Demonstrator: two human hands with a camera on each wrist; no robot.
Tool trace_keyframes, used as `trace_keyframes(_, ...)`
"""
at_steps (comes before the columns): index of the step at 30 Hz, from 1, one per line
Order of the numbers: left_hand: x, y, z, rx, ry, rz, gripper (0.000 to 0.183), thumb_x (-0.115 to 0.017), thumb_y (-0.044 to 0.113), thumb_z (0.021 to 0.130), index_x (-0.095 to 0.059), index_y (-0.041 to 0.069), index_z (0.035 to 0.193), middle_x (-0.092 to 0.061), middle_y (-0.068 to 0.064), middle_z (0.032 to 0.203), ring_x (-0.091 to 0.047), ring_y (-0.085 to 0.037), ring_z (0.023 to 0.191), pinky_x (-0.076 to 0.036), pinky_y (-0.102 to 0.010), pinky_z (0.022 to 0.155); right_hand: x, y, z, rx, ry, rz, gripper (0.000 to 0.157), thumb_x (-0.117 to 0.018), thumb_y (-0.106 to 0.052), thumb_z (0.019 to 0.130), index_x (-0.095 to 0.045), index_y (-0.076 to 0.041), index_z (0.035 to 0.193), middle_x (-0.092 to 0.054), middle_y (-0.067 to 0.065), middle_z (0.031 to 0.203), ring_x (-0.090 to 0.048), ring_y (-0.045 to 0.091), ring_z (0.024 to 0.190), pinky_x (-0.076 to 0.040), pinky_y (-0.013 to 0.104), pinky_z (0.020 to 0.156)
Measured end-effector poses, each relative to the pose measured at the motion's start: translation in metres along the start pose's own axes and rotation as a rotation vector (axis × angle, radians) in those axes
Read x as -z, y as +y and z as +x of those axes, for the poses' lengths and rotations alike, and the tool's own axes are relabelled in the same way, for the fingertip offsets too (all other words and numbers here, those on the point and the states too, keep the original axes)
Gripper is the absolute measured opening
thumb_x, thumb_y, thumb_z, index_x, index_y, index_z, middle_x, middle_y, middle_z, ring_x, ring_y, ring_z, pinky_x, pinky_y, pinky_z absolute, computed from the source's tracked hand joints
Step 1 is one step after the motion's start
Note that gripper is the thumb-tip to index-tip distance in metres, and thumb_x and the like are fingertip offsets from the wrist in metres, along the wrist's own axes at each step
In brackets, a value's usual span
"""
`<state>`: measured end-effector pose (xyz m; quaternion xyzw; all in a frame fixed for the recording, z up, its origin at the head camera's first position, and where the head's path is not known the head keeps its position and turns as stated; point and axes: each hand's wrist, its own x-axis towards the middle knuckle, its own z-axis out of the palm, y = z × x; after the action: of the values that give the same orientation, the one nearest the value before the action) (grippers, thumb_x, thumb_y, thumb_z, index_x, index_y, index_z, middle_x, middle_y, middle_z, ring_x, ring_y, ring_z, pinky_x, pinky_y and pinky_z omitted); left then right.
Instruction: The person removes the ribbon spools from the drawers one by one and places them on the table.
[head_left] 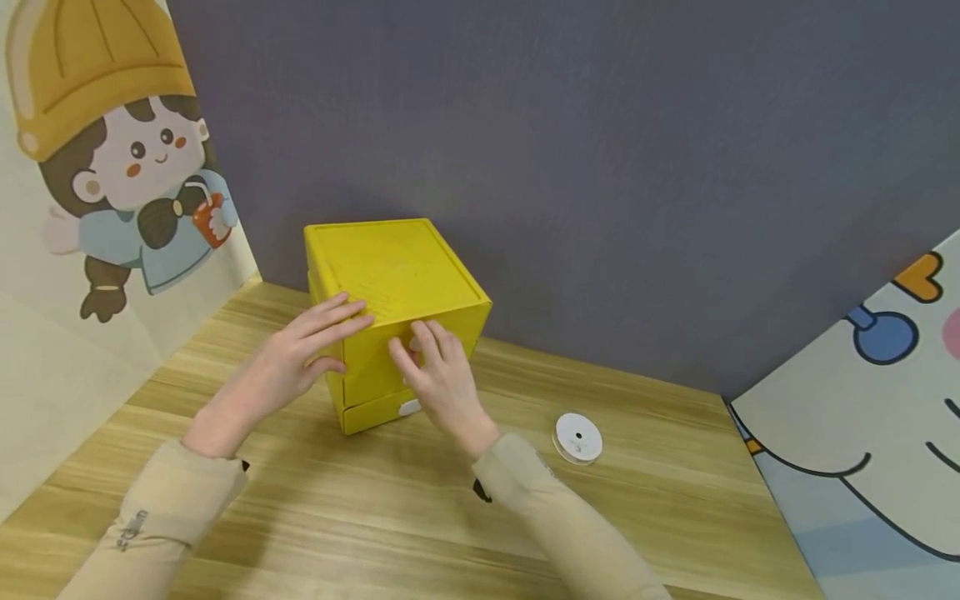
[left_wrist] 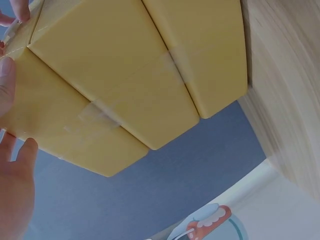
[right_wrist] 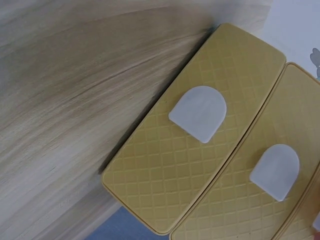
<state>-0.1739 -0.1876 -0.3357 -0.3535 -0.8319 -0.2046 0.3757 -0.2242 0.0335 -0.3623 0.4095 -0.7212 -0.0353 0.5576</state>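
Observation:
A yellow drawer box (head_left: pixel 397 267) with white drawer handles stands on the wooden table. My left hand (head_left: pixel 288 354) rests at its upper front left corner, fingers straight over the top edge and thumb low by the side; in the left wrist view its fingers (left_wrist: pixel 25 155) lie along the box's edge. At the top drawer, my right hand (head_left: pixel 446 375) has thumb and fingers bent on either side of the white handle (head_left: pixel 415 343), pinching it. The right wrist view shows the bottom handle (right_wrist: pixel 200 112) and middle handle (right_wrist: pixel 277 170) on quilted drawer fronts, both untouched.
A white spool (head_left: pixel 578 437) lies on the table (head_left: pixel 660 500) to the right of the box. Close behind the box rises a dark grey wall (head_left: pixel 600 167). Cartoon-printed walls (head_left: pixel 45 350) border the table at left and right.

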Motion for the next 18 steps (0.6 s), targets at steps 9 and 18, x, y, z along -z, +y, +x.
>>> trace_keyframes(9, 0.0007, 0.0004, -0.0011, 0.017, -0.012, -0.002, 0.080, -0.084, -0.006, 0.055, -0.059, 0.008, 0.130, -0.057, -0.013, 0.136, -0.038, -0.018, 0.141, -0.022, -0.003, 0.113, 0.0005, -0.0005, 0.0001, 0.004, -0.002, -0.014, 0.020, -0.056, 0.000, 0.091, -0.058, -0.015, 0.104, -0.053, 0.011, 0.112, -0.053, 0.025, 0.102, -0.051, 0.027, 0.073)
trace_keyframes(18, 0.0004, 0.0014, -0.0002, 0.015, 0.003, 0.024, 0.080, -0.085, -0.005, 0.054, -0.060, 0.007, 0.128, -0.058, -0.012, 0.135, -0.042, -0.021, 0.139, -0.047, -0.034, 0.098, 0.0030, -0.0024, -0.0025, -0.003, -0.032, -0.028, 0.025, -0.063, -0.002, 0.088, -0.055, -0.016, 0.107, -0.052, 0.011, 0.114, -0.053, 0.025, 0.105, -0.053, 0.026, 0.071)
